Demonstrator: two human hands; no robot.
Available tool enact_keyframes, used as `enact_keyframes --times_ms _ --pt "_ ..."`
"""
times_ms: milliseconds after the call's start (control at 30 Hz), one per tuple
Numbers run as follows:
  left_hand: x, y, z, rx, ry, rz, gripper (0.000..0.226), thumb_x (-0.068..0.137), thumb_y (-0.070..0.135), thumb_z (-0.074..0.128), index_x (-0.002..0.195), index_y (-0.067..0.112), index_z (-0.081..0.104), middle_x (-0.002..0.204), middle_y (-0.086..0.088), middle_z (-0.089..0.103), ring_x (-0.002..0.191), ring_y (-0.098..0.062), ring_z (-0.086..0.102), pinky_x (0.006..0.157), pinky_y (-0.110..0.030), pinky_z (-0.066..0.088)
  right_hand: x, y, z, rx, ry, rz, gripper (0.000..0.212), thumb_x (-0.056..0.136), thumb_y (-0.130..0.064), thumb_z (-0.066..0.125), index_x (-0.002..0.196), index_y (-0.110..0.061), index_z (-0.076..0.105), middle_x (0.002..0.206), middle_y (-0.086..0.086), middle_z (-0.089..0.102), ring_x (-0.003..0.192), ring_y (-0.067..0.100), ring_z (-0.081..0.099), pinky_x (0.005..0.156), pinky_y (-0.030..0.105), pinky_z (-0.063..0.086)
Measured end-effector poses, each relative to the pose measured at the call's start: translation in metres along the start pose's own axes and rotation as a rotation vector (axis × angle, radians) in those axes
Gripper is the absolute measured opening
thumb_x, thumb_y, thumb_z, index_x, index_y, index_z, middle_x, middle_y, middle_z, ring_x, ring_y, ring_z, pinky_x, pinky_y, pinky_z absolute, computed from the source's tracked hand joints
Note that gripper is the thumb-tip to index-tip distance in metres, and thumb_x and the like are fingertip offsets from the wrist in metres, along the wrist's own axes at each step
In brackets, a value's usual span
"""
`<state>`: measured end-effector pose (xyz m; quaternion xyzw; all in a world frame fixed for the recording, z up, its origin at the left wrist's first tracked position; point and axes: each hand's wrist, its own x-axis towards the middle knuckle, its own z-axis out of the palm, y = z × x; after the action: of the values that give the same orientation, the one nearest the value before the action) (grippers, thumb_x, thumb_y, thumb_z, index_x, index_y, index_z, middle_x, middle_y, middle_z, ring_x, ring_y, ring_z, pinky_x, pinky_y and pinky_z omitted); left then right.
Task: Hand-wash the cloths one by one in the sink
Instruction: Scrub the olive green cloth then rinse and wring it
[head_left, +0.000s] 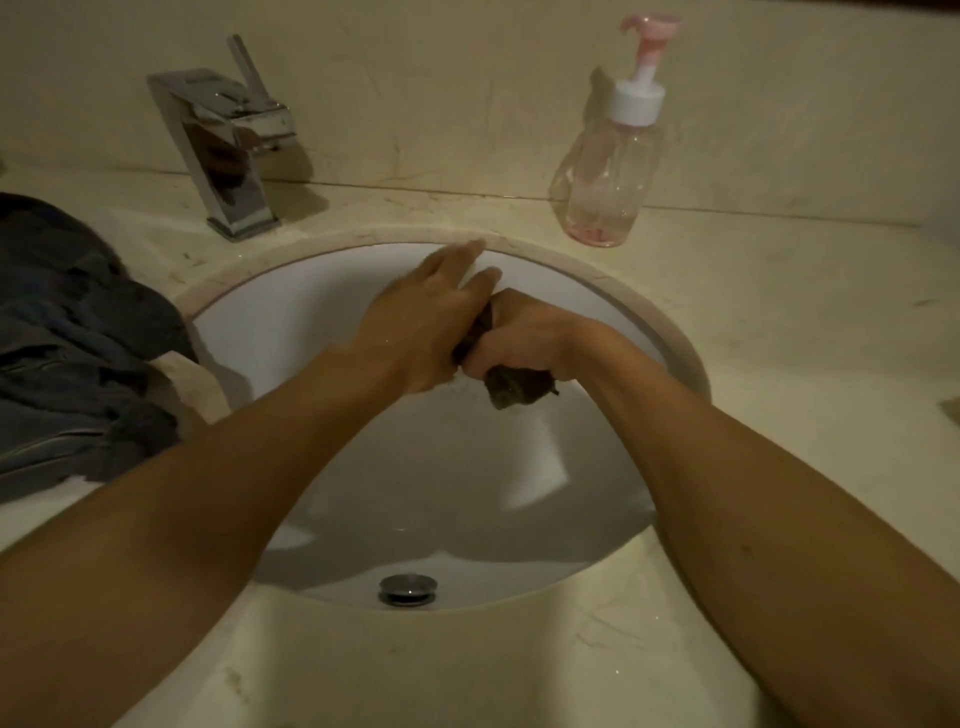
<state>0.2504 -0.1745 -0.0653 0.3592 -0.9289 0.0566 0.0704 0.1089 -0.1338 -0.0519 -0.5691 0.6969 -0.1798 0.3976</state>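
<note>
A pile of dark cloths (67, 338) lies on the left countertop (779, 364), and its near-right edge overhangs the sink rim. The number of pieces in the pile cannot be told. One chrome faucet (223, 150) stands on the far-left counter, with its spout aimed right, toward the basin. One white oval sink (415, 467) occupies the centre, and one drain stopper (408, 590) sits at its near edge.

The left hand (421, 322) is over the far half of the basin. Its fingers are straight, blurred, and point far-right toward the rim; its palm side presses against the cloth. One dark, wadded cloth (514, 387) sits between the two hands. Its long axis runs roughly far to near, and its free end points down and near, into the basin. The right hand (524, 338) grips the cloth in a closed fist, just beside the left hand.

The bowl below and near the hands is open room. One clear pump bottle (610, 171) stands on the far-right counter, apart from the rim.
</note>
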Motion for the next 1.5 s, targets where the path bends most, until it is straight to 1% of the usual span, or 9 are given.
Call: enact_keyframes --times_ms 100,367,433,700,933,1167,1267,1367,1500 --pt "0.002 -0.003 -0.003 -0.08 -0.123 -0.062 0.048 0.087 0.017 0.072 0.13 0.02 0.051 0.118 -0.005 0.061 0.106 -0.028 0.061 0.087 -0.04 0.054 0.004 0.003 0.003 -0.099 -0.041 0.056 0.037 0.074 -0.012 0.082 0.108 -0.013 0.066 0.103 0.013 0.071 0.092 0.03 0.074 0.084 0.049 0.063" --pt "0.01 0.005 0.003 -0.019 -0.252 -0.155 0.017 0.086 0.027 0.072 0.1 0.018 0.067 0.073 0.004 0.056 0.065 -0.016 0.054 0.062 -0.033 0.045 0.008 0.003 0.008 -0.313 -0.061 0.095 0.015 0.085 -0.014 0.078 0.095 -0.009 0.067 0.09 0.011 0.073 0.079 0.024 0.075 0.071 0.04 0.064" --pt "0.01 0.005 0.003 -0.023 -0.238 -0.175 0.012 0.084 0.029 0.071 0.093 0.021 0.067 0.069 0.005 0.056 0.061 -0.015 0.054 0.059 -0.032 0.045 0.006 -0.003 0.011 -0.55 0.077 0.021 0.018 0.085 -0.022 0.079 0.086 -0.014 0.062 0.079 0.002 0.065 0.067 0.018 0.065 0.058 0.03 0.054" --pt "0.016 -0.004 0.003 -0.344 -0.291 -0.245 0.019 0.088 0.024 0.066 0.071 0.025 0.058 0.073 0.002 0.063 0.07 -0.018 0.061 0.075 -0.036 0.056 0.005 -0.003 0.012 -0.755 0.265 -0.256 0.026 0.095 -0.03 0.065 0.118 -0.019 0.068 0.094 -0.002 0.055 0.085 0.021 0.058 0.073 0.033 0.043" --pt "0.008 -0.024 0.003 -0.631 -0.528 -0.335 0.017 0.086 0.024 0.073 0.084 0.008 0.066 0.07 -0.005 0.065 0.05 -0.016 0.056 0.047 -0.026 0.043 0.012 0.002 0.019 -0.626 0.264 -0.333 0.035 0.085 -0.023 0.077 0.113 -0.026 0.055 0.098 -0.004 0.057 0.091 0.02 0.059 0.075 0.033 0.045" --pt "0.005 -0.015 0.006 -0.093 0.159 -0.11 0.091 0.069 0.043 0.088 0.142 0.016 0.039 0.152 -0.01 0.036 0.129 -0.034 0.047 0.098 -0.049 0.048 0.02 0.006 0.003 0.047 0.217 0.031 0.031 0.087 -0.013 0.073 0.116 -0.005 0.063 0.085 0.01 0.073 0.072 0.021 0.075 0.063 0.032 0.063" --pt "0.003 -0.01 0.009 0.018 0.162 0.04 0.1 0.068 0.044 0.088 0.148 0.018 0.034 0.161 -0.011 0.022 0.145 -0.036 0.027 0.104 -0.057 0.042 0.008 0.005 -0.012 0.384 0.016 0.146 0.007 0.089 -0.007 0.07 0.093 -0.003 0.066 0.078 0.011 0.07 0.054 0.015 0.065 0.049 0.025 0.049" --pt "0.0 -0.009 0.028 -0.064 0.017 0.085 0.077 0.073 0.037 0.084 0.135 0.024 0.041 0.148 -0.009 0.038 0.133 -0.036 0.04 0.088 -0.052 0.051 0.001 0.005 -0.013 0.204 -0.209 0.25 0.024 0.087 -0.011 0.069 0.067 -0.017 0.057 0.063 0.0 0.056 0.047 0.01 0.047 0.046 0.022 0.03" --pt "0.003 -0.008 0.03 -0.236 -0.009 0.051 0.03 0.083 0.021 0.071 0.096 0.024 0.044 0.084 0.003 0.052 0.075 -0.023 0.056 0.056 -0.03 0.036 0.003 0.005 -0.004 -0.164 -0.162 0.17 0.021 0.084 -0.012 0.074 0.068 -0.013 0.061 0.061 0.002 0.058 0.05 0.014 0.051 0.053 0.025 0.04"
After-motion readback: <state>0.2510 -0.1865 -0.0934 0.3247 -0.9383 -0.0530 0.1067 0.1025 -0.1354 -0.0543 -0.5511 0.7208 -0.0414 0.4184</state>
